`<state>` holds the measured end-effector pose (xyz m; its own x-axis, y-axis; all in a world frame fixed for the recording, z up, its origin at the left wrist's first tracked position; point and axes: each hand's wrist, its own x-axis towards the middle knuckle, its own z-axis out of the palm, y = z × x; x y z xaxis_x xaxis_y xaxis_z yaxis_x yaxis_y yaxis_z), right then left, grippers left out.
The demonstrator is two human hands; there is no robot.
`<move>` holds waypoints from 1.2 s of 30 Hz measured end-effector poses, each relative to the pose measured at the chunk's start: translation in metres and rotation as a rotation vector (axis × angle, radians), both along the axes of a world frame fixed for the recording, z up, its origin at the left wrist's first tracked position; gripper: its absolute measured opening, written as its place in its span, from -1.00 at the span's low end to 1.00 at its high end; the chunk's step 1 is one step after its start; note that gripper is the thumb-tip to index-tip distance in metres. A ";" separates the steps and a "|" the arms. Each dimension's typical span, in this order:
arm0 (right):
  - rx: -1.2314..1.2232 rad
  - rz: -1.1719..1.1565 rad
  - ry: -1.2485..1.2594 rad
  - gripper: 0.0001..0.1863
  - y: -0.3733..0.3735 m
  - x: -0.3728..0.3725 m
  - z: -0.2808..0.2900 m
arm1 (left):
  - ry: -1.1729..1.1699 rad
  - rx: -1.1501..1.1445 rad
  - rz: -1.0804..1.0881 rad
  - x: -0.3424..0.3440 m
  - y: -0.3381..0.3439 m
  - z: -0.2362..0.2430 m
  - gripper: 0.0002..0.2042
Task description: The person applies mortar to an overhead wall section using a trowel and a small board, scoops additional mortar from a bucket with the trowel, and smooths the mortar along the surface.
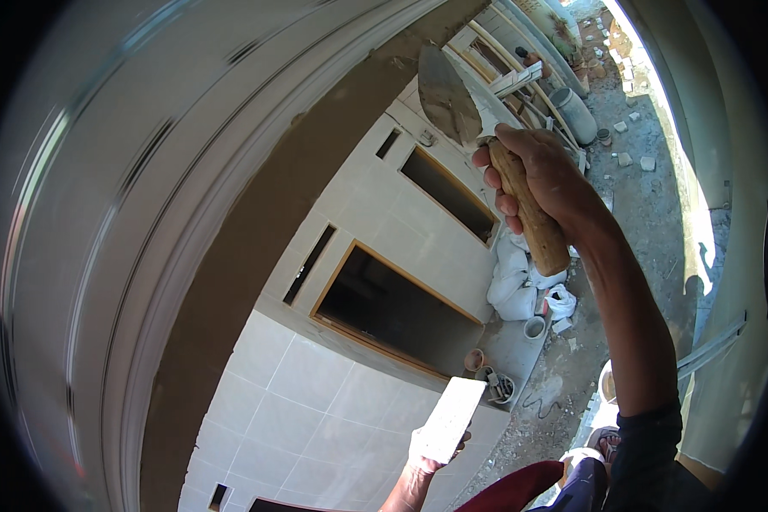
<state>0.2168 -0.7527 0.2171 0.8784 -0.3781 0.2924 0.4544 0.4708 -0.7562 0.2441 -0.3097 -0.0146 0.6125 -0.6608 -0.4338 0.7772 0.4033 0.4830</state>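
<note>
My right hand (553,166) is closed round the wooden handle of a pointed trowel (449,101). Its grey, smeared blade points up and left, with the tip by the upper end of a brown mortar band (230,247); whether they touch I cannot tell. The band runs along a white ridged moulding (136,282) at the left. Lower down, my left hand (425,455) grips a flat white rectangular board (454,420), which is overexposed in the sun. Fingers show at the board's right edge, while the rest of the grip is partly hidden.
Beyond the band stands a pale tiled wall (290,380) with wood-framed openings (384,307). White sacks (510,277), a bucket (534,328) and a bucket of tools (497,386) stand along its foot. Rubble (625,160) and a grey drum (574,115) lie farther up the concrete ground.
</note>
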 end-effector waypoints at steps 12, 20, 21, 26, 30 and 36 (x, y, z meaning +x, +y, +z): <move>-0.166 0.161 -0.056 -0.52 0.045 -0.039 -0.003 | 0.082 -0.106 0.031 -0.008 0.005 -0.001 -0.50; -0.748 -0.190 -0.673 -0.80 0.139 -0.068 -0.030 | -0.392 0.300 -0.040 0.000 0.008 -0.016 -0.53; -0.809 0.041 -0.572 -0.89 0.146 -0.078 -0.036 | -0.280 0.176 -0.010 0.003 0.008 -0.017 -0.53; -0.822 0.224 -0.652 -0.87 0.159 -0.099 -0.042 | -0.104 0.001 0.002 0.001 0.014 -0.013 -0.52; -0.977 -0.084 -0.616 -0.84 0.130 -0.074 -0.040 | -0.062 -0.048 0.025 -0.012 0.018 -0.009 -0.51; -0.904 -0.165 -0.301 -0.55 0.044 -0.035 -0.037 | -0.023 -0.103 0.006 -0.024 0.007 0.009 -0.49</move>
